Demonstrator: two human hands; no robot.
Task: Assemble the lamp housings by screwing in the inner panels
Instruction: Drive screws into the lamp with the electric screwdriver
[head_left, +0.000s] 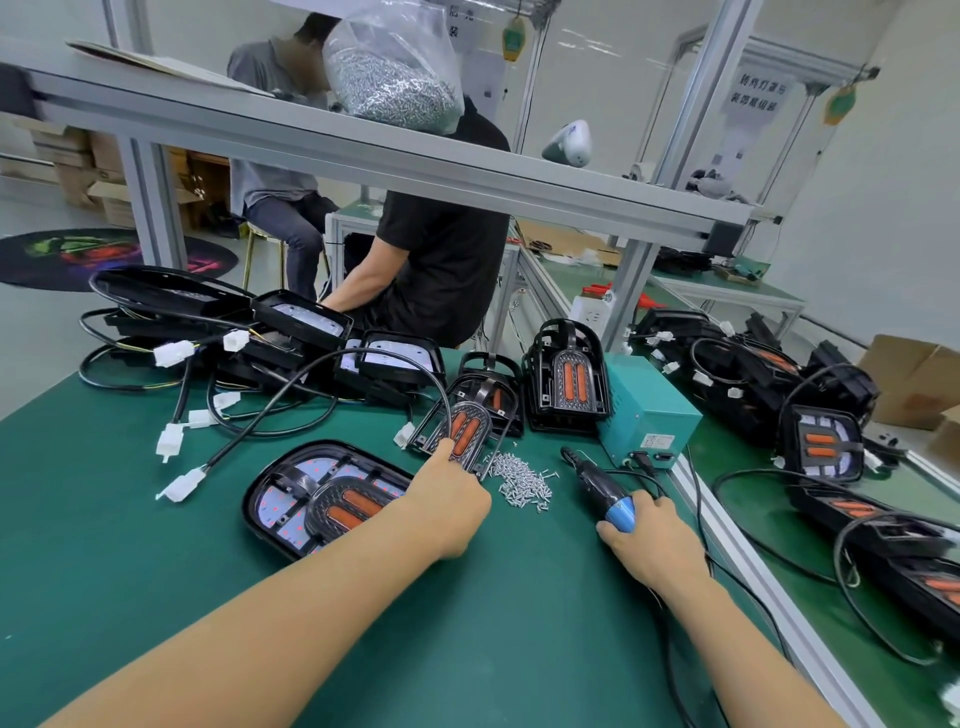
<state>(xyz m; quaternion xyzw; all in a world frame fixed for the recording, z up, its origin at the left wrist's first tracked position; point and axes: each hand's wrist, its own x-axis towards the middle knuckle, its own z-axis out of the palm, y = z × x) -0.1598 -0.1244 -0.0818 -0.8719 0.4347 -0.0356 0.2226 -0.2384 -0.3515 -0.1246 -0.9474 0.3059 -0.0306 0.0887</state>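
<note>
L hand (451, 506) is at approx ctr of the green mat (130, 545), fingers curled fwd and pinching the near edge of a loose inner panel (464, 434). That panel is black w/ two orange strips and sits just past the hand at 12 o'clock. Exact finger contact is partly hidden by the hand's back.

R hand (652, 540) is at 3 o'clock from the L hand, well apart, fingers wrapped round the blue grip of an electric screwdriver (597, 480). The driver lies low over the mat, tip pointing to 11 o'clock, cord running back twd the teal power box (649, 410) at 1 o'clock.

Screw pile (522, 480) is loose on the mat btwn the two hands, just beside the panel's near end.

Lamp housing (327, 499) w/ a panel already seated in it lies flat at 9 o'clock from the L hand, partly under the L forearm.

More panels are stacked (566, 379) at 12 o'clock, next to the power box. Wired housings w/ white connectors are heaped (260, 332) at 10–11 o'clock. Another batch of housings (821, 441) is on the adjoining bench at 2–3 o'clock.

Bag of screws (395, 73) sits on the overhead shelf rail. Two ppl are seated behind the bench.
</note>
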